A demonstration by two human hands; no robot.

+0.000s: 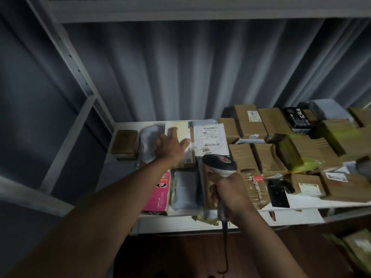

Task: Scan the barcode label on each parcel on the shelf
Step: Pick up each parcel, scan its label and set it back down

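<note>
A white metal shelf [112,178] against a corrugated grey wall is carrying dozens of brown cardboard parcels [251,121] and grey plastic mailers. The left hand [170,144], fingers spread and relaxed, is pressing on a pale cream flat parcel [179,127] at the shelf's left end. The right hand [226,192] is clamping its grip around the handle of a white-and-black barcode scanner [219,164], aimed towards the white label marked 2005 [209,137] just beside. Scanning seems to be in hand; next, the beam likely needs lining up on that barcode.
</note>
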